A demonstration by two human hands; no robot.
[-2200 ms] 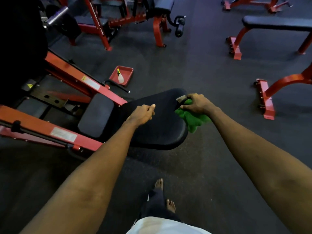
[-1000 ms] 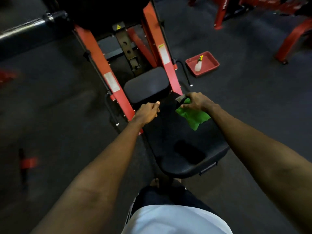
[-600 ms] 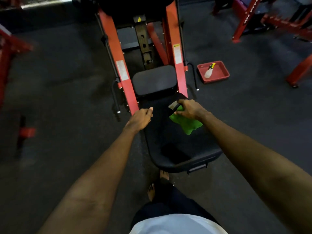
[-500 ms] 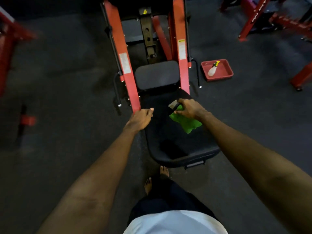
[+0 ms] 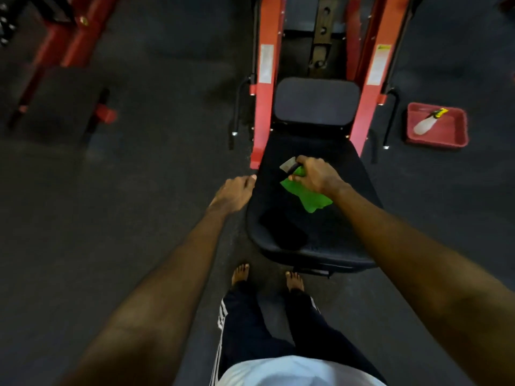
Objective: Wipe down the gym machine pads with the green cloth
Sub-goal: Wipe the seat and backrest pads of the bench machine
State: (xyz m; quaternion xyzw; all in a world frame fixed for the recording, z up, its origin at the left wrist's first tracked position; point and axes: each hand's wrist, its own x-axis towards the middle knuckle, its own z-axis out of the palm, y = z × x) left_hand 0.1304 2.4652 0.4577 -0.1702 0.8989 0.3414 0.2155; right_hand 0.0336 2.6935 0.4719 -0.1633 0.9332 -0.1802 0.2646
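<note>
Your right hand (image 5: 313, 176) grips green cloth (image 5: 309, 197), far end of large pad (image 5: 334, 235); left hand (image 5: 235, 192) unclear; small pad (image 5: 316, 101) likely pending.

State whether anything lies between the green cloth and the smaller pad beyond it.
Nothing visible does. The right hand grips the green cloth on the large black pad; only bare pad surface separates it from the smaller pad.
</note>
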